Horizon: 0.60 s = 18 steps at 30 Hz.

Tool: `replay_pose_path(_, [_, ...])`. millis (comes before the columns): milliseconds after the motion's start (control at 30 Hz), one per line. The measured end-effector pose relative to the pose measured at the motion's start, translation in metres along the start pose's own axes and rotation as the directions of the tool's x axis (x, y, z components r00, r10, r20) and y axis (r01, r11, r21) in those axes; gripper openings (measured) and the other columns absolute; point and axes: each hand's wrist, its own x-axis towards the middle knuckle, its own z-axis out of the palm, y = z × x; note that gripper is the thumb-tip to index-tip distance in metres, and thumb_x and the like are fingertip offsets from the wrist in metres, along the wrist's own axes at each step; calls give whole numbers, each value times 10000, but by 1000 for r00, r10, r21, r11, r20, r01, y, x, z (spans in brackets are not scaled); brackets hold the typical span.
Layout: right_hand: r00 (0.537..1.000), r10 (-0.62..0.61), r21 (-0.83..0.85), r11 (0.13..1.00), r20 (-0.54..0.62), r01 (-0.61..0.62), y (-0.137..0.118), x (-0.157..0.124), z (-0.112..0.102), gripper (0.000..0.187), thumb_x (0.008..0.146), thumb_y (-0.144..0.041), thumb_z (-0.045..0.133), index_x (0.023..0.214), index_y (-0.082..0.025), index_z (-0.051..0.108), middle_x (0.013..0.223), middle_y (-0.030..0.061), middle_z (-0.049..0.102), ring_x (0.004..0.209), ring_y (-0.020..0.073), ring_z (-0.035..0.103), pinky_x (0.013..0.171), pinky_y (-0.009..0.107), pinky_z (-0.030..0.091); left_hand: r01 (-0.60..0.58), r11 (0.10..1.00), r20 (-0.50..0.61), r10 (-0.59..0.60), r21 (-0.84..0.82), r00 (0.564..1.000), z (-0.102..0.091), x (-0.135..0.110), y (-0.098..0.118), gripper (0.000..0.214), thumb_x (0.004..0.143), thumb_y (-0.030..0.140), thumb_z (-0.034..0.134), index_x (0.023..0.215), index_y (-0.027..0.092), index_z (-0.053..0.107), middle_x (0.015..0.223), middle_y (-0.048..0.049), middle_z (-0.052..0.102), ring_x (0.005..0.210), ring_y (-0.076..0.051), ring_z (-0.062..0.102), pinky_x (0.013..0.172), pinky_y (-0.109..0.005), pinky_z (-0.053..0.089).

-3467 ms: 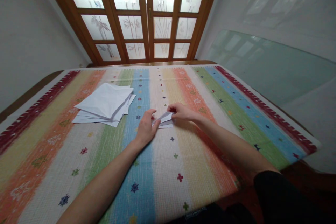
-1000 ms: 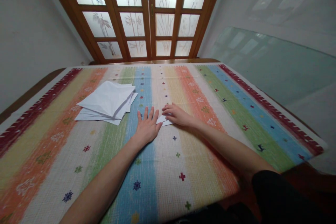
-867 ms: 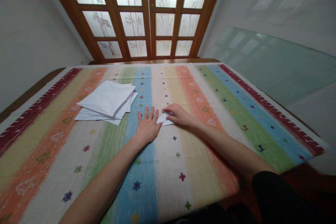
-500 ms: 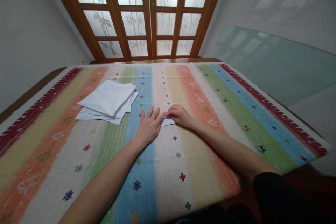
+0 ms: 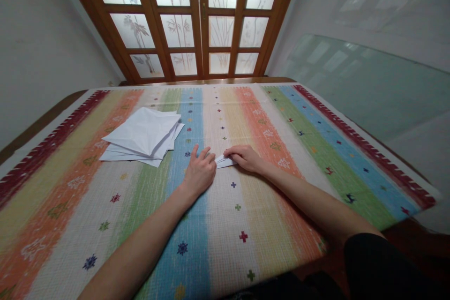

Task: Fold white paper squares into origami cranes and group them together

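A small folded piece of white paper (image 5: 225, 162) lies on the striped tablecloth (image 5: 218, 225) between my hands. My left hand (image 5: 199, 169) is at its left end, index finger bent in against the paper and the other fingers raised and apart; its thumb is hidden. My right hand (image 5: 246, 158) is closed on the paper's right end, thumb and index finger pinching its upper edge. Part of the paper is covered by my right fingers. To the far left lies a stack of white paper sheets (image 5: 142, 131), the top one creased and partly lifted.
The tablecloth covers a wooden table whose edge (image 5: 66, 101) shows at the back left. Beyond it are wooden doors (image 5: 200, 63) with frosted panes. A glass panel (image 5: 369, 84) leans along the right wall.
My left hand has drawn slightly back to the left, and its outstretched index finger has bent in. More of the folded paper shows between my hands. The stack has not been moved.
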Motion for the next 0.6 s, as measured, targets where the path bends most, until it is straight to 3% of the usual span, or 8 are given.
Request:
replay_pose_path(67, [999,33,-67,997,11,-32,-8,1,1,275,919,-147,443,969,-176,712,931,57,746,847,156,675,805,287,494,-13,998,38,10,69,999,-4,0,5,245,874,119,498,880,137,742,1066,-137,701,1232,-329,527,1132,-603,225])
replay_pose_path(200, [995,-98,-283,955,-8,92,-22,-2,11,247,966,-261,467,990,-178,698,1004,89,726,914,191,648,896,347,447,-28,965,141,-10,261,990,-13,-4,25,304,866,126,479,1030,70,729,1267,-204,618,1306,-367,449,1133,-619,186])
replay_pose_path(333, [992,-129,-401,909,-13,113,-25,-6,19,229,970,-248,472,1013,-164,680,1043,103,709,950,208,629,861,347,447,58,915,196,-147,400,970,-17,-13,57,349,929,198,448,1136,55,691,1320,-219,585,1267,-358,487,1059,-549,330])
replay_pose_path(467, [996,-69,-451,892,-54,38,-26,-8,19,212,959,-260,500,974,-160,686,1023,112,707,939,229,617,843,370,437,27,963,245,-95,267,965,-14,-17,78,459,962,288,436,1247,-37,589,1344,-293,532,1096,-328,592,868,-436,473])
replay_pose_path(600, [995,-14,-418,908,-104,-31,-27,-12,19,198,947,-253,518,994,-159,686,1041,126,695,965,245,593,860,390,436,83,981,230,-123,174,965,-7,-16,73,683,909,484,520,1350,-36,490,1401,-285,479,1294,-399,449,1045,-517,362])
